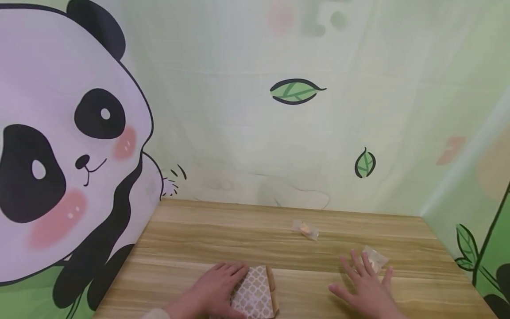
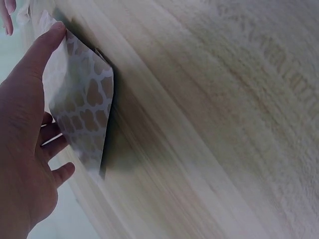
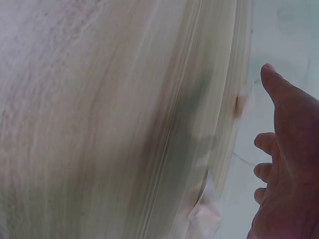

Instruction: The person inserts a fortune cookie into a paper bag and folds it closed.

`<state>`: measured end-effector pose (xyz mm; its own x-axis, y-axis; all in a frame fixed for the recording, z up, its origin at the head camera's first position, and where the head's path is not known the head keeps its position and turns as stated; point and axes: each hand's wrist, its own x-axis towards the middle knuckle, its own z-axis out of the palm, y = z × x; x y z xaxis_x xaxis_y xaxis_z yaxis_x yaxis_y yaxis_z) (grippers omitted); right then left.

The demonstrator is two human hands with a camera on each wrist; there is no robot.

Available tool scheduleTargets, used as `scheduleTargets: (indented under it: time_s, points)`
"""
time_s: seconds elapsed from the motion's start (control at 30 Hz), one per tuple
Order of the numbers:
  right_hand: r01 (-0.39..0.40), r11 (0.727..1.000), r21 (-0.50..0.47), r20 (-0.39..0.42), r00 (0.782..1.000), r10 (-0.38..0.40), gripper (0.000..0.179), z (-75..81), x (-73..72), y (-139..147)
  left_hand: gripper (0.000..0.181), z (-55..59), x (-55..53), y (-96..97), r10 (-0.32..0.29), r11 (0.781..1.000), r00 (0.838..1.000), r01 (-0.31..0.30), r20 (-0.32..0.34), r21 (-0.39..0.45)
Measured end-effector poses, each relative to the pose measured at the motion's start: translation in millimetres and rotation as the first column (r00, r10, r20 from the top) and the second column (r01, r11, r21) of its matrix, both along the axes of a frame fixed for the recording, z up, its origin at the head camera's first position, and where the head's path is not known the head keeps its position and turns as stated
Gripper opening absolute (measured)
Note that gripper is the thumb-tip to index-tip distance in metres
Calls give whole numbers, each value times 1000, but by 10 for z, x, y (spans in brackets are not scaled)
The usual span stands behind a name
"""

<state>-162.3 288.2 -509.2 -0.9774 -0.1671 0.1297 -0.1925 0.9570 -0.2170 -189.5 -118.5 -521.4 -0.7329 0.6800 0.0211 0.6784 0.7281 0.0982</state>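
My left hand (image 1: 217, 285) holds a brown paper bag (image 1: 255, 292) with a white lattice pattern, low in the middle of the head view. In the left wrist view the thumb lies on the edge of the bag (image 2: 82, 94), and the other fingers sit along its side, partly hidden behind it. My right hand (image 1: 364, 283) is spread, with nothing held. Its fingertips overlap a small clear-wrapped piece (image 1: 374, 259) in the head view; the right wrist view shows the fingers apart from that wrapper (image 3: 205, 211).
A second clear-wrapped piece (image 1: 306, 229), pale orange inside, lies farther back on the wooden table (image 1: 215, 217). Behind the table hangs a light green cloth (image 1: 223, 110) with printed leaves and a large panda at the left.
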Motion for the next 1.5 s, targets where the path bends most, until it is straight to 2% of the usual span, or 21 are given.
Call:
scheduleTargets:
  time_s: [0.43,0.6,0.8,1.2,1.5]
  points:
    - [-14,1000,-2,0,1000,14,83,0,19,-64,117,-10,35,105,-37,999,996,35,-83,-26]
    - [-12,1000,4,-12,1000,12,83,-1,21,-57,117,-5,35,153,-51,998,995,47,-87,-48]
    - [-20,1000,21,-25,999,20,84,-30,9,-53,115,-19,10,209,-54,998,994,52,-97,-31]
    - [-105,994,40,-60,992,107,82,41,-5,-199,109,-62,-99,412,-59,998,995,59,-83,-5]
    - [-158,986,60,-60,985,161,83,32,-44,-334,110,-66,-185,564,-73,997,997,72,-18,-2]
